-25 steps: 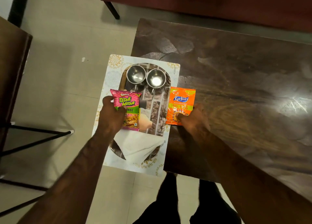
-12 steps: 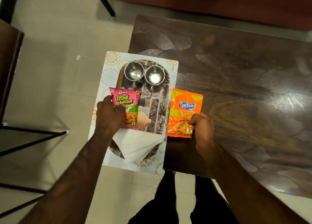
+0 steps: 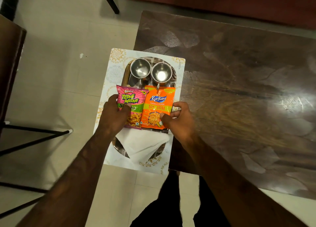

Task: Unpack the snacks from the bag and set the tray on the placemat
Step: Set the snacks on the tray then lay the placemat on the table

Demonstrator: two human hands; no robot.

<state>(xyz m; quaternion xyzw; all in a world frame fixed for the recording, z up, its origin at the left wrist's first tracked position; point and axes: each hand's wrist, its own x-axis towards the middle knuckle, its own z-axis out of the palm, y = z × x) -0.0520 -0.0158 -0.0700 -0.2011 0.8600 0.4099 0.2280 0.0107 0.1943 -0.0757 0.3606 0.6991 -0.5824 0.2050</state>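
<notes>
Kurkure packet [image 3: 158,105] lies along tray [image 3: 126,72], top toward cup [image 3: 161,74].

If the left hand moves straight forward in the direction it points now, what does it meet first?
Probably the left steel cup on the tray, just beyond the pink packet that the left hand holds; height is unclear from above.
</notes>
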